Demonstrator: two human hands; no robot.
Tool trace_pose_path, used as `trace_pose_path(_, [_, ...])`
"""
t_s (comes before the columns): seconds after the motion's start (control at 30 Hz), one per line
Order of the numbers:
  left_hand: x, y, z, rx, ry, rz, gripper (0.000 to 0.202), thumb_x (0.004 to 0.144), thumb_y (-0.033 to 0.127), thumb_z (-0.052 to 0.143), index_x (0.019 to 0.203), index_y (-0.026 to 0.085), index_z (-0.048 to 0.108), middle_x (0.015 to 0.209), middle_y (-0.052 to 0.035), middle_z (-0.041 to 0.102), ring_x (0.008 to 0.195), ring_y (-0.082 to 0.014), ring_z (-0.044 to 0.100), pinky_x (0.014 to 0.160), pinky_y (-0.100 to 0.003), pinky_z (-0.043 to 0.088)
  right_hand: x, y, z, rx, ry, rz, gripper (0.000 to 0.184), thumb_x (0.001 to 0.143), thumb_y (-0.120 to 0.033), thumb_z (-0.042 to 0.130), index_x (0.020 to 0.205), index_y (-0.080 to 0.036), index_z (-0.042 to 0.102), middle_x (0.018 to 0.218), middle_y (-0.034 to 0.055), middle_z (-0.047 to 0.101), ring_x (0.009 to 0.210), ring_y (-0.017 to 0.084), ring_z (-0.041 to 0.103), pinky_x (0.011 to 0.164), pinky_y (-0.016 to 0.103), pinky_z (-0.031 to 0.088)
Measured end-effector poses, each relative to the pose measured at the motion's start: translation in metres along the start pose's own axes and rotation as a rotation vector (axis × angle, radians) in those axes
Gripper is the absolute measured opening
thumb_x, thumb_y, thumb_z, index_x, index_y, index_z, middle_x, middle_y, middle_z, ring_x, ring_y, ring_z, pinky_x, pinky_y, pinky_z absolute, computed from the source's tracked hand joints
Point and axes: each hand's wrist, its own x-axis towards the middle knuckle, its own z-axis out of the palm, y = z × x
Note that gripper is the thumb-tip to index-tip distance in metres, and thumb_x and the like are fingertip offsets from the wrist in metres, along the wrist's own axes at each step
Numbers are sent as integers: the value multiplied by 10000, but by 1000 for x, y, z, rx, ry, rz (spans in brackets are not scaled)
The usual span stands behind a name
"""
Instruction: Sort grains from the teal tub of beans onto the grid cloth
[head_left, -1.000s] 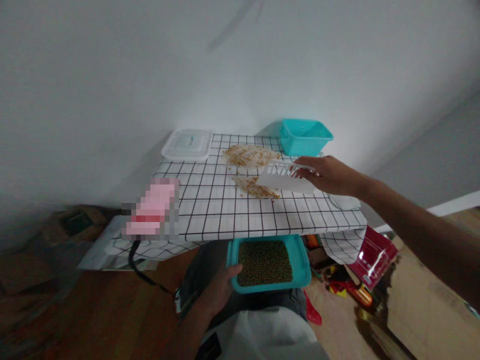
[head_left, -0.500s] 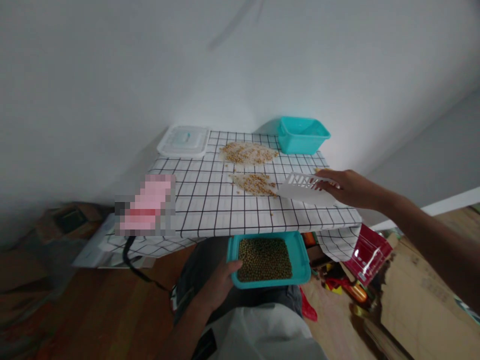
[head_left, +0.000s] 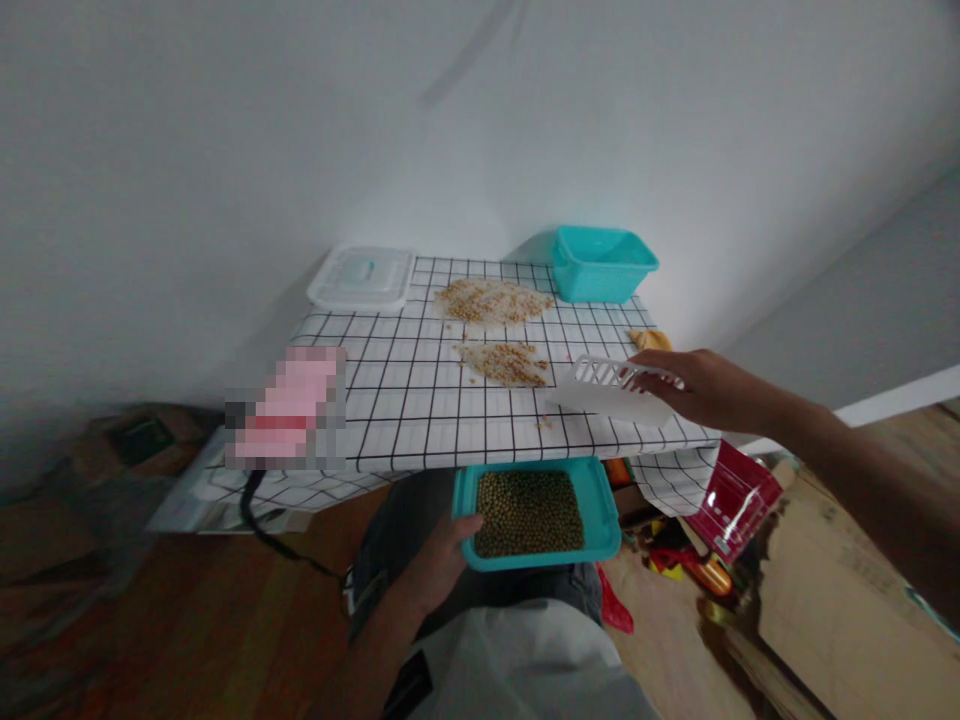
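Observation:
My right hand (head_left: 694,388) grips a white slotted plastic scoop (head_left: 611,390) low over the front right of the grid-patterned table (head_left: 420,400). Two patches of small tan grains lie on the cloth, one near the middle (head_left: 504,362) and one farther back (head_left: 491,300). A few stray grains (head_left: 541,424) sit just left of the scoop. My left hand (head_left: 439,560) holds the left edge of a teal tray (head_left: 609,515) full of green beans (head_left: 529,512), below the table's front edge, over my lap.
An empty teal tub (head_left: 602,262) stands at the back right, a clear lidded container (head_left: 361,277) at the back left. A pink blurred object (head_left: 289,408) lies at the front left, an orange thing (head_left: 651,340) by the right edge. Red packets (head_left: 731,500) and cardboard (head_left: 832,610) lie on the floor to the right.
My right hand has drawn the white scoop from the nearer grain patch toward the front right corner. The left hand and the bean tray have stayed put.

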Motion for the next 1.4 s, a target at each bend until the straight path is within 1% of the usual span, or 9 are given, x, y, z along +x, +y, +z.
trace_pose_path(0.2, [1,1,1,13,27,34,34,679,249,703,704,229,694,768,-8,742,935,-239,661,988,-360,444,-18,-40,11,46,-85,-81,309,949,-346,407,1198,-245,559,981,50,717,781,179,666,673,290,478])
trace_pose_path(0.37, [4,-1,3,-169,-109,-63,269,809,324,592,1013,185,699,988,-58,744,1071,-263,634,1002,-414,444,-19,-44,3,-5,-34,-90,331,952,-342,402,1230,-234,545,979,60,718,767,183,669,666,290,479])
trace_pose_path(0.53, [1,-3,1,-207,-102,-89,302,803,330,598,1049,180,691,1064,-71,735,1132,-271,608,1015,-399,436,9,-14,-6,-141,143,-7,331,950,-343,388,1193,-219,575,882,63,719,684,191,657,608,285,448])
trace_pose_path(0.67, [-1,0,-1,-201,-85,-96,256,802,319,615,986,170,713,1066,-77,739,1161,-270,592,1031,-385,425,46,7,-2,-180,210,48,352,939,-332,388,1201,-194,576,910,87,716,720,220,660,614,294,433])
trace_pose_path(0.8, [-2,3,2,-252,-79,-107,294,785,328,615,1013,167,708,1084,-88,732,1174,-288,586,1035,-415,423,86,14,8,-170,193,63,337,928,-301,401,1181,-179,587,908,100,711,719,210,642,614,290,422])
trace_pose_path(0.97, [-2,4,6,-315,-63,-129,287,796,325,588,998,166,715,1005,-89,751,1142,-290,608,1017,-432,441,121,4,16,-111,132,26,320,916,-276,419,1161,-177,599,882,108,707,702,187,616,580,273,392])
trace_pose_path(1.17, [-2,-4,-5,-151,38,-54,324,741,410,659,958,175,709,1065,-102,725,1139,-311,598,1030,-457,419,128,-16,16,-15,82,-101,274,905,-256,421,1092,-194,611,908,78,700,709,163,602,599,280,390])
trace_pose_path(1.3, [-2,-7,-13,-84,63,-34,224,605,295,792,803,221,718,947,-68,748,1178,-331,560,1071,-456,372,121,-27,14,-10,67,-95,258,896,-247,425,1067,-199,612,878,61,701,694,159,601,588,282,383])
trace_pose_path(1.4, [-3,-2,-9,-121,21,-66,152,683,345,712,777,225,712,890,-60,750,1131,-318,594,1039,-453,406,112,-34,14,-21,82,-119,269,901,-238,416,1084,-198,608,885,64,704,719,169,613,620,295,396])
